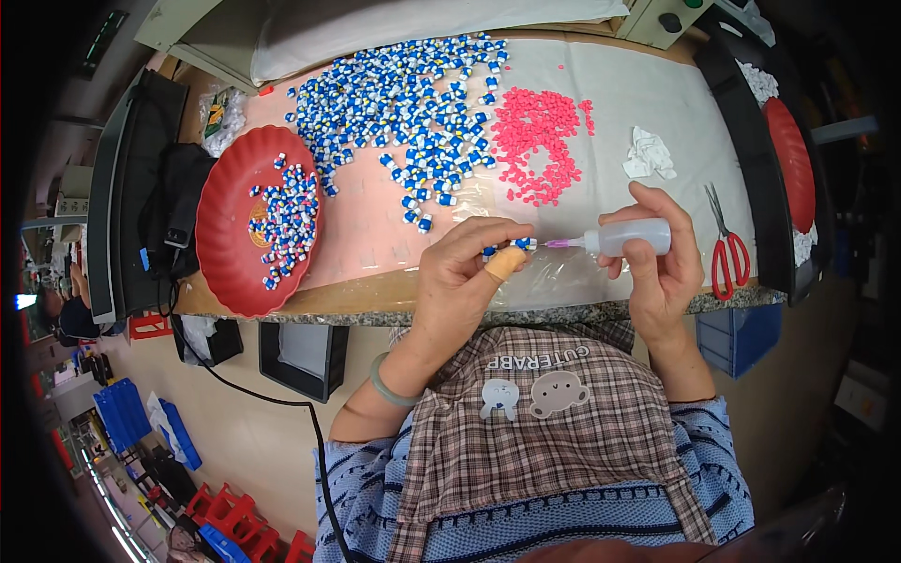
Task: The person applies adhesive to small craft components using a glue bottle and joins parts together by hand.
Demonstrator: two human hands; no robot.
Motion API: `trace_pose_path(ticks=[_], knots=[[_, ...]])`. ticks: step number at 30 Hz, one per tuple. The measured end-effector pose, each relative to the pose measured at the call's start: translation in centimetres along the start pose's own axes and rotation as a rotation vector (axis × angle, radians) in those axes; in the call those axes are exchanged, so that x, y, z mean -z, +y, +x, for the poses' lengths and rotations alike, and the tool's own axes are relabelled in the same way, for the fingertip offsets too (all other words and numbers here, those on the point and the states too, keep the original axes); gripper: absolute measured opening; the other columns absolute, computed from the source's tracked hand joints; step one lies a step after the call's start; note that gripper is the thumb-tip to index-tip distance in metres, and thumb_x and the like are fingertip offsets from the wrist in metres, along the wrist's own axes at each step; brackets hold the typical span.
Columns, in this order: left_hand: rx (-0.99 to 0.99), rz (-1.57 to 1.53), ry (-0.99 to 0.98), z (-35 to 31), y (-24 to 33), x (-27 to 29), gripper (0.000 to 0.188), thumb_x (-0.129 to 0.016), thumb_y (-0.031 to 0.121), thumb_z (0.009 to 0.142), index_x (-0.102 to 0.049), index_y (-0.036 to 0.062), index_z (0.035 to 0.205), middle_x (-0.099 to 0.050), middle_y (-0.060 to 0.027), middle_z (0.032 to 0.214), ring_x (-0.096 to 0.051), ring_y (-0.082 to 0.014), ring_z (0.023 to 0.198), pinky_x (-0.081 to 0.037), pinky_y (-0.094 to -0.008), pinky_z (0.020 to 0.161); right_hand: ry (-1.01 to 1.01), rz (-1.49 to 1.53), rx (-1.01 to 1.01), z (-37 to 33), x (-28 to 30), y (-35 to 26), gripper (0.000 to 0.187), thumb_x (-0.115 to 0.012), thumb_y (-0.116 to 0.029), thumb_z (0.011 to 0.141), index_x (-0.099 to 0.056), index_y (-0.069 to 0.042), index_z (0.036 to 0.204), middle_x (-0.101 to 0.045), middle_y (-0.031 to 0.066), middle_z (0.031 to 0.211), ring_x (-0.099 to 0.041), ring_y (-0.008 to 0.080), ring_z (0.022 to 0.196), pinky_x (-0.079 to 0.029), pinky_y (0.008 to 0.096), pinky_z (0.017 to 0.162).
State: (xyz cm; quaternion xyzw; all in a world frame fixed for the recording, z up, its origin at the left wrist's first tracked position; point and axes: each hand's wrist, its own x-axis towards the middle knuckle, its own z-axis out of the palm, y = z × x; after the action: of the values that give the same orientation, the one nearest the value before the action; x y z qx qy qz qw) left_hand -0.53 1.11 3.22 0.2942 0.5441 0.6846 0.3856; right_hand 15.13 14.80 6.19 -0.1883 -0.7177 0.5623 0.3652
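Between the thumb and fingers of my left hand (460, 267) is a small blue-and-white figurine (526, 244); a tan finger cover sits on one digit. My right hand (664, 272) is wrapped round a translucent squeeze bottle (638, 237), tilted on its side. Its thin pink nozzle tip (556, 244) points left and reaches close to the figurine; whether they touch I cannot tell. Beyond my hands lie many loose blue-and-white figurines (394, 103) and a spread of small pink pieces (540, 141).
A red scalloped plate (218, 235) with more figurines stands at the left. Red-handled scissors (727, 258) and crumpled white tissue (649, 153) lie to the right. A second red plate (788, 159) is at the far right. A black cable (282, 403) hangs off the table's left front.
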Motion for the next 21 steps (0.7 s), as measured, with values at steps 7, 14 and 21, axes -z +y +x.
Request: trace_pose_path(ticks=[7,14,21], knots=[[-0.016,0.147,-0.045,-0.1,-0.7,0.6,0.022,-0.061,-0.006,0.087,-0.062,-0.0055,0.110,-0.060,-0.0110,0.109,-0.062,-0.0162,0.096,-0.056,-0.0297,0.086,-0.052,-0.227,0.166,-0.2,0.3,0.1,0.047,-0.056,-0.027,0.097,-0.045,0.004,0.131,-0.064,0.0166,0.094,-0.061,0.0137,0.065,-0.048,0.0228,0.054],[0.008,0.094,-0.043,-0.2,-1.1,0.7,0.022,-0.064,-0.004,0.087,-0.062,-0.0055,0.108,-0.060,-0.0101,0.107,-0.062,-0.0141,0.094,-0.054,-0.0260,0.083,-0.074,-0.364,0.235,-0.3,0.3,0.2,0.043,-0.056,-0.022,0.097,-0.047,0.005,0.130,-0.066,0.0175,0.092,-0.062,0.0140,0.066,-0.049,0.0231,0.055],[0.035,0.061,-0.029,-0.2,-1.0,0.5,0.023,-0.066,-0.004,0.085,-0.063,-0.0046,0.109,-0.060,-0.0081,0.105,-0.061,-0.0120,0.091,-0.053,-0.0237,0.081,-0.086,-0.377,0.243,-0.2,0.2,-0.1,0.041,-0.057,-0.019,0.096,-0.048,0.006,0.128,-0.067,0.0166,0.091,-0.062,0.0139,0.064,-0.049,0.0228,0.054]])
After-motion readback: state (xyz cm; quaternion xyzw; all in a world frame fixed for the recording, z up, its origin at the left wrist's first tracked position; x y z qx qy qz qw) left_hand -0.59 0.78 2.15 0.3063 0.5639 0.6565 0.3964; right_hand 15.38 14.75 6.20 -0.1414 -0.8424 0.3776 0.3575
